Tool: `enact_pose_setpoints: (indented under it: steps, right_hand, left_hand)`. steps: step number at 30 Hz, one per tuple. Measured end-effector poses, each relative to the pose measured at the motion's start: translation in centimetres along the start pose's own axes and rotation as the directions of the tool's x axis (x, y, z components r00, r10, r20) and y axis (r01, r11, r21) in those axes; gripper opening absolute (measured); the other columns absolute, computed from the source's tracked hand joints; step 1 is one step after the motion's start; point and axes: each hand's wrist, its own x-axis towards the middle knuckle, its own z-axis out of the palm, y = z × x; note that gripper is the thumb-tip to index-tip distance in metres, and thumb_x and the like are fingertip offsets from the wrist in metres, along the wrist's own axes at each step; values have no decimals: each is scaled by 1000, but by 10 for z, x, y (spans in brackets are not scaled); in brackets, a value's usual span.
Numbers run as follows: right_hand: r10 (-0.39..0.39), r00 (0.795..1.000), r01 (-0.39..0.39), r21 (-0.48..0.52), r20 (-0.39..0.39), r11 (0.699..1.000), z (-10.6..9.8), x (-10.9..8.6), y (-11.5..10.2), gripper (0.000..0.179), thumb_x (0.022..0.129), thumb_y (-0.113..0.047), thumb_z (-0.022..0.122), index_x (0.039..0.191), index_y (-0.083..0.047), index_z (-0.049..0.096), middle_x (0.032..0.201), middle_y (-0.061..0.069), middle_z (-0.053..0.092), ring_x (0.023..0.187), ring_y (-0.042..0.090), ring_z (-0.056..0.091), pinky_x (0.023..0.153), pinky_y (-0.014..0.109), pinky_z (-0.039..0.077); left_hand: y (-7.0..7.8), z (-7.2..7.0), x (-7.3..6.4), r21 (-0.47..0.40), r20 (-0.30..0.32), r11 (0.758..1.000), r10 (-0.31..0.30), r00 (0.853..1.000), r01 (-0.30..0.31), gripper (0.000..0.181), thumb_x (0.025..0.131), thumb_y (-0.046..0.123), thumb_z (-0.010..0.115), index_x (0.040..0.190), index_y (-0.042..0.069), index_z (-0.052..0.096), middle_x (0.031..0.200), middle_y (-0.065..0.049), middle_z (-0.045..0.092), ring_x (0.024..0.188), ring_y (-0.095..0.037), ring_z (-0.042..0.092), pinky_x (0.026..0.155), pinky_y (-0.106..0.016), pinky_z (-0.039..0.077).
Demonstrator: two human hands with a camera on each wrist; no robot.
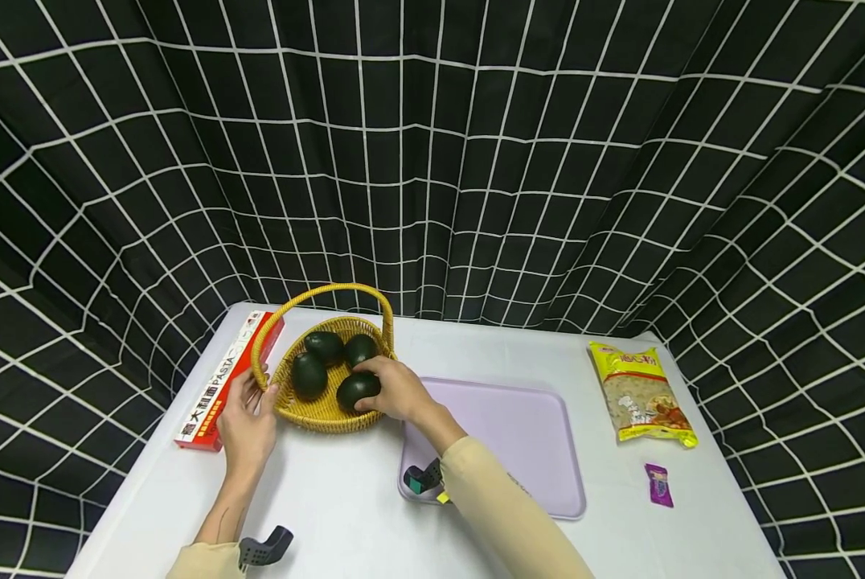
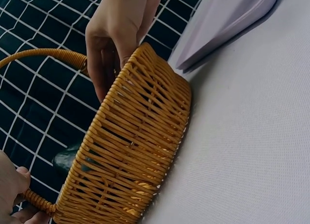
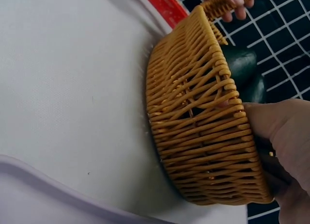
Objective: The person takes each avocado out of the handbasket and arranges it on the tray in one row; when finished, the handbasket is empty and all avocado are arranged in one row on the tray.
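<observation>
A yellow wicker basket [image 1: 321, 421] with a tall arched handle stands at the table's left side, holding several dark green avocados [image 1: 309, 375]. My left hand [image 1: 248, 422] grips the base of the handle on the basket's left; the left wrist view has this hand [image 2: 10, 187] at its lower left edge. Reaching over the basket's right rim, my right hand [image 1: 399, 389] grips the front right avocado [image 1: 357, 392]. In the right wrist view the basket wall [image 3: 203, 122] hides that avocado and most of my right fingers, while two other avocados [image 3: 240, 61] show above the rim.
A red and white pasta box [image 1: 226, 382] lies left of the basket, partly behind my left hand. Under my right forearm is a pale purple tray [image 1: 505, 426]. Farther right lie a yellow food bag [image 1: 642, 394] and a small purple packet [image 1: 659, 485]. Black grid curtains surround the table.
</observation>
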Motion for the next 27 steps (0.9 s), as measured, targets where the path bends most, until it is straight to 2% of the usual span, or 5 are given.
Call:
enact_pose_setpoints:
  steps: [5,11,18,24,27]
  right_hand:
    - [6,999,-5,-46,32,999,2,3,-2,63,82,-34,91,137,-15,68,143,5,64,134,26,60,114,43,53]
    - [-6,1000,6,-33,15,999,6,6,-2,63,82,-33,91,136,-11,69,141,8,65,132,28,61,113,43,54]
    - [-17,1000,17,-3,13,1000,8,8,-3,62,81,-32,92,134,-8,69,138,10,65,132,27,61,115,39,53]
    - [-13,1000,13,-6,-6,1000,9,7,-4,63,80,-34,92,132,-7,69,136,11,66,128,27,63,113,38,55]
    - [-6,1000,6,-1,-18,1000,10,7,-4,63,80,-36,92,132,-7,70,135,10,67,126,25,63,110,35,56]
  left_hand:
    - [0,0,0,-23,1,1000,8,1000,-8,44,98,1,70,140,-2,57,143,-21,64,135,-39,60,106,-11,49]
    - [1,0,0,-21,4,1000,13,1000,-13,44,98,1,70,140,-2,57,142,-22,64,134,-39,60,108,-19,51]
    - [1,-1,-1,-18,2,1000,13,1000,-13,44,98,2,71,140,-1,57,143,-21,64,134,-38,60,108,-16,50]
    - [1,-1,-1,-18,4,1000,5,1000,-5,44,98,4,71,140,1,58,143,-19,65,134,-37,61,110,-32,51]
    - [0,-1,-1,-19,0,1000,5,1000,-5,44,98,3,71,140,0,58,143,-19,65,134,-37,61,110,-27,52]
